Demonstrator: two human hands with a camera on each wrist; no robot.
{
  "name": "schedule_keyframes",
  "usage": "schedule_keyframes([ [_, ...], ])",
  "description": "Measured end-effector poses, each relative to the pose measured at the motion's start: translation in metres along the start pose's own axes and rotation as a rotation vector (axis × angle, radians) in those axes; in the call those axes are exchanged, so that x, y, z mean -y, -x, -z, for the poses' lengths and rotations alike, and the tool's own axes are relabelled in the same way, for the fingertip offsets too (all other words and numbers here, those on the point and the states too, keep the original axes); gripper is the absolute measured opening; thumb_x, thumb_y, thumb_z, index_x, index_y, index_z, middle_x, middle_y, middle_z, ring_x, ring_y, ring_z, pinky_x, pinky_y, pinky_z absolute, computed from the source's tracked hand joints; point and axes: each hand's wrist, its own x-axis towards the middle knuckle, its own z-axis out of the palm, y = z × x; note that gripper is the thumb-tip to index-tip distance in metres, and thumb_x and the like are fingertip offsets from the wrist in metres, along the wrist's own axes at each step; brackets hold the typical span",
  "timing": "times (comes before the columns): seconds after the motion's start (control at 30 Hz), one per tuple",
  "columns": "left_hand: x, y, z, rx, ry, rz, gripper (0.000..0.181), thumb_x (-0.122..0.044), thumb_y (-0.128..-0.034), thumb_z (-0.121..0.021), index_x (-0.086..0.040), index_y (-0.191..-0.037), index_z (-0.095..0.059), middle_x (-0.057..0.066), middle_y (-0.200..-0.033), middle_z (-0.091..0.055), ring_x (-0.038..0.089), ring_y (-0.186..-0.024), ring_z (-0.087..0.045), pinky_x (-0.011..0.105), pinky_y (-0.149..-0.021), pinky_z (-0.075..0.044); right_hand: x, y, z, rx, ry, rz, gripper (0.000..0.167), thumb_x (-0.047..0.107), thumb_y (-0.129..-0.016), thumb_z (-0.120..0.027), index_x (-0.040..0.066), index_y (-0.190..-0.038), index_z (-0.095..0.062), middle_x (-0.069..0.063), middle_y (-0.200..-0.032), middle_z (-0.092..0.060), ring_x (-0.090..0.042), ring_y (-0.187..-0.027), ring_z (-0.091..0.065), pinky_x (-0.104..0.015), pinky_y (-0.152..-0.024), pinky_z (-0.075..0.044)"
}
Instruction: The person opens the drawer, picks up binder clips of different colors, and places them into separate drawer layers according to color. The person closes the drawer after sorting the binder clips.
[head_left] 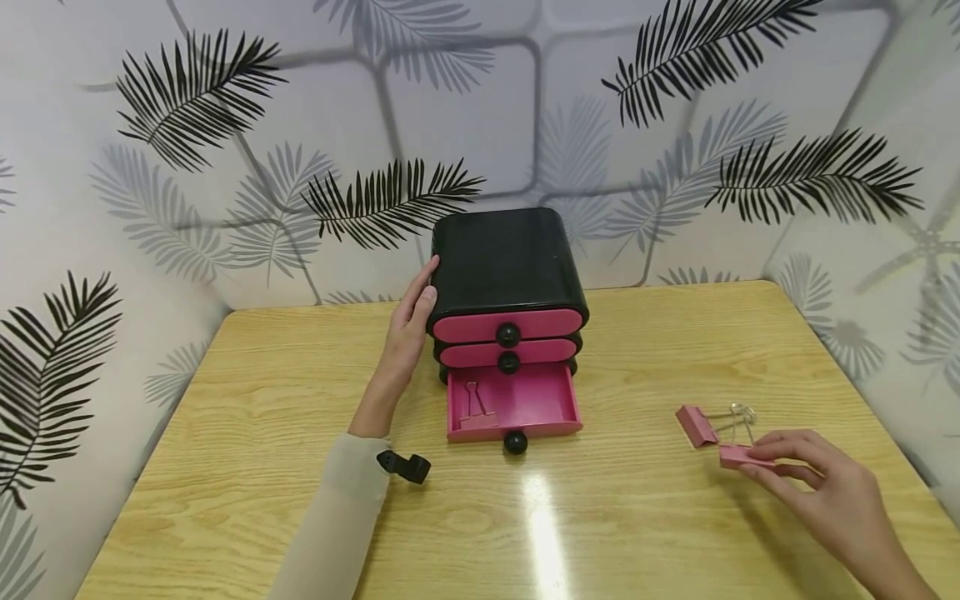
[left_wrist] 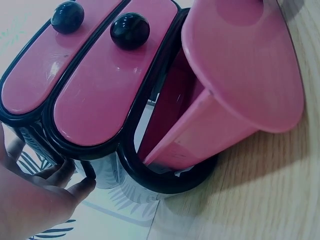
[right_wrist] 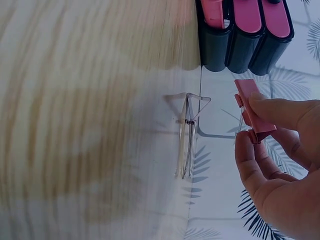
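A black mini drawer cabinet (head_left: 502,258) with pink drawer fronts stands toward the back of the table. Its bottom drawer (head_left: 536,400) is pulled out, and one pink binder clip (head_left: 478,421) lies in its left part. My left hand (head_left: 405,346) rests against the cabinet's left side, fingers extended along it, as the left wrist view also shows. Over the table at the right, my right hand (head_left: 832,492) pinches a pink binder clip (right_wrist: 254,107) by its body between thumb and fingers. Beside it a second pink binder clip (head_left: 697,427) lies on the table, wire handles pointing right.
The wooden table (head_left: 300,392) ends at a wall (head_left: 465,125) with leaf-patterned covering, close behind the cabinet. Round black knobs (head_left: 515,442) stick out from the drawer fronts. The two upper drawers are closed. A black band (head_left: 405,466) sits on the left wrist.
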Motion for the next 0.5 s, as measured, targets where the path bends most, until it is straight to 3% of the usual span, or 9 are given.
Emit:
schedule_keyframes([
  [0.23,0.001,-0.001,0.0,-0.002,0.001,-0.011,0.05,-0.027,-0.1119,-0.038,-0.024,-0.162,-0.036,-0.008,-0.166,-0.03,0.008,-0.152,-0.023,0.037,-0.124,-0.019,0.006,-0.005,-0.006,0.001,-0.036,0.042,0.035,-0.02,-0.071,-0.083,0.007,-0.092,-0.076,-0.008,-0.101,-0.069,0.002,-0.099,-0.065,-0.014,-0.076,-0.055],
  [0.47,-0.039,0.009,-0.004,0.013,0.002,0.042,0.052,-0.02,-0.1112,-0.037,-0.008,-0.162,-0.031,0.008,-0.168,-0.026,0.021,-0.155,-0.02,0.04,-0.124,-0.019,0.012,-0.01,-0.015,0.006,-0.115,0.095,0.037,-0.025,-0.068,-0.081,0.002,-0.094,-0.076,-0.01,-0.102,-0.071,-0.002,-0.105,-0.065,-0.018,-0.077,-0.057],
  [0.5,-0.04,0.009,-0.004,0.014,0.0,0.041,0.052,-0.02,-0.1112,-0.037,-0.008,-0.162,-0.031,0.008,-0.168,-0.026,0.021,-0.155,-0.021,0.04,-0.124,-0.019,0.012,-0.011,-0.017,-0.001,-0.125,0.105,0.037,-0.026,-0.067,-0.081,0.001,-0.093,-0.077,-0.01,-0.102,-0.072,-0.002,-0.105,-0.065,-0.018,-0.077,-0.057],
])
